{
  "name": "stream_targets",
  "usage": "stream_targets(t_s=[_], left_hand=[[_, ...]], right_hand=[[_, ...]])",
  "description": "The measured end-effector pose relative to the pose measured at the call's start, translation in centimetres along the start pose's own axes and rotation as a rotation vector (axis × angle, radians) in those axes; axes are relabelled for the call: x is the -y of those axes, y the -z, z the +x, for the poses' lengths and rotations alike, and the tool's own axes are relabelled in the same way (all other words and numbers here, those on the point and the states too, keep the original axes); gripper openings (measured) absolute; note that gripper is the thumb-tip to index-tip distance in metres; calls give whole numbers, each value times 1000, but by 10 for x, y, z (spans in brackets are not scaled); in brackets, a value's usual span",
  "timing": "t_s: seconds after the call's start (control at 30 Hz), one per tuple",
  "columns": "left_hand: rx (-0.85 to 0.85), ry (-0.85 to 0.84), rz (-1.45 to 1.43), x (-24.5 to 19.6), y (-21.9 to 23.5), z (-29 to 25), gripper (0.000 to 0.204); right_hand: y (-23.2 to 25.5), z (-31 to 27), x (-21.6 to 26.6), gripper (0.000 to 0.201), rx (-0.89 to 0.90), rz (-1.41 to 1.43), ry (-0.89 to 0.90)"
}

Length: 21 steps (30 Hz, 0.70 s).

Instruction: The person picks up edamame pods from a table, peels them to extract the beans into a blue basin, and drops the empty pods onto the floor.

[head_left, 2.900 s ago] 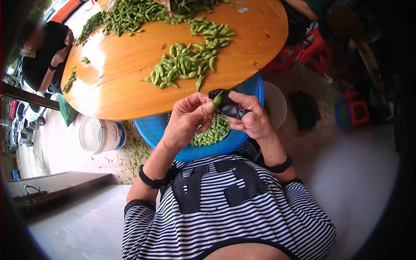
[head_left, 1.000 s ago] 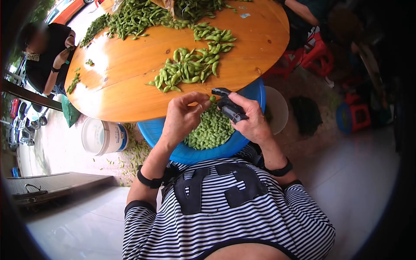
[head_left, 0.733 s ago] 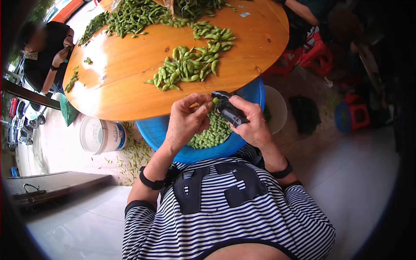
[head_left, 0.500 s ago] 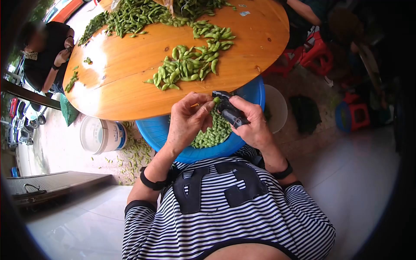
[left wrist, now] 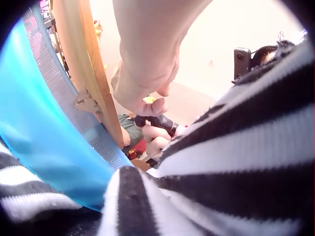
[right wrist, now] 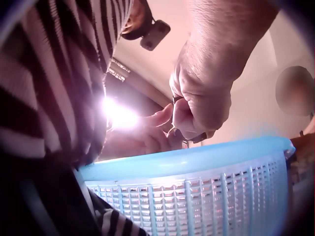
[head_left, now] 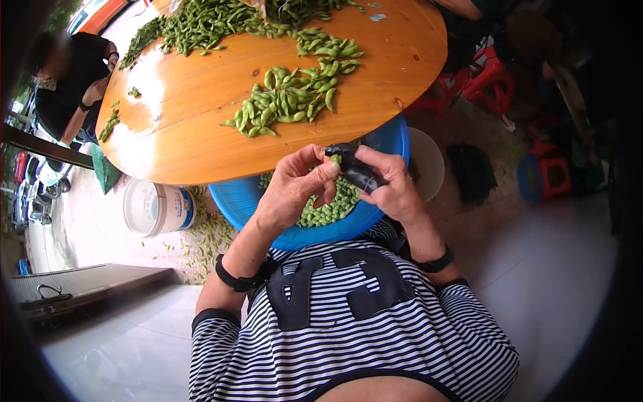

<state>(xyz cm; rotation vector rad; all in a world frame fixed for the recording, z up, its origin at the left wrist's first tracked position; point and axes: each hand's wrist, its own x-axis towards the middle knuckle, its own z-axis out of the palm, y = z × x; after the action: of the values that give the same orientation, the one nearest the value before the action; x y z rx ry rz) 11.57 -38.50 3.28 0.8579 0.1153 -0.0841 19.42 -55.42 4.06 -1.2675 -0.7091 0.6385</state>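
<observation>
In the head view, my left hand (head_left: pixel 291 187) pinches a green edamame pod (head_left: pixel 335 159) between thumb and forefinger. My right hand (head_left: pixel 388 179) grips the same pod from the other side with fingers in black coverings (head_left: pixel 362 177), which hide part of the pod. Both hands are above a blue plastic basket (head_left: pixel 228 204) holding shelled green beans (head_left: pixel 325 213). The left wrist view shows a bit of the yellow-green pod (left wrist: pixel 149 99) at the left fingertips. In the right wrist view the hands meet over the basket rim (right wrist: pixel 197 155).
Loose edamame pods (head_left: pixel 284 100) lie on the wooden table (head_left: pixel 194 137), with a larger heap (head_left: pixel 221 27) behind. A white bucket (head_left: pixel 157 209) stands at left, scattered husks (head_left: pixel 207 244) beside it. Another person (head_left: pixel 70 87) sits across at left. Red stools (head_left: pixel 492 80) stand at right.
One second ago the hands were slightly apart; they have since come together. The right hand's black-covered fingertips now overlap the pod more, and less of it shows.
</observation>
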Motion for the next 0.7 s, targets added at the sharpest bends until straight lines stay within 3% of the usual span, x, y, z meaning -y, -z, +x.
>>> stream_targets(t_s=[0.03, 0.07, 0.23, 0.3, 0.4, 0.47, 0.53, 0.63, 0.7], left_hand=[[-36, -19, 197, -1, -1, -1, 12], [-72, -38, 393, -2, -1, -2, 13], [-97, -57, 653, -4, 1, -7, 12], [-56, -162, 833, -3, 4, -7, 13], [-98, -263, 895, -2, 2, -6, 11], [-84, -220, 883, -10, -3, -8, 12], [-71, -177, 870, -14, -3, -10, 14], [120, -232, 1228, -28, 4, -16, 10], [151, -285, 1241, -40, 5, -15, 11]], right_hand=[[-6, -1, -2, 37, -92, -410, 176], [-9, -3, 6, 38, -73, -491, 140], [-14, -6, 13, 37, -119, -692, 150], [-22, -8, 14, 35, -156, -750, 188], [-29, -9, 11, 35, -206, -834, 273], [-27, -9, 10, 42, -202, -838, 264], [-15, -10, 20, 40, -237, -873, 250], [19, -20, 41, 32, -389, -1067, 149], [47, -34, 50, 30, -474, -1195, 89]])
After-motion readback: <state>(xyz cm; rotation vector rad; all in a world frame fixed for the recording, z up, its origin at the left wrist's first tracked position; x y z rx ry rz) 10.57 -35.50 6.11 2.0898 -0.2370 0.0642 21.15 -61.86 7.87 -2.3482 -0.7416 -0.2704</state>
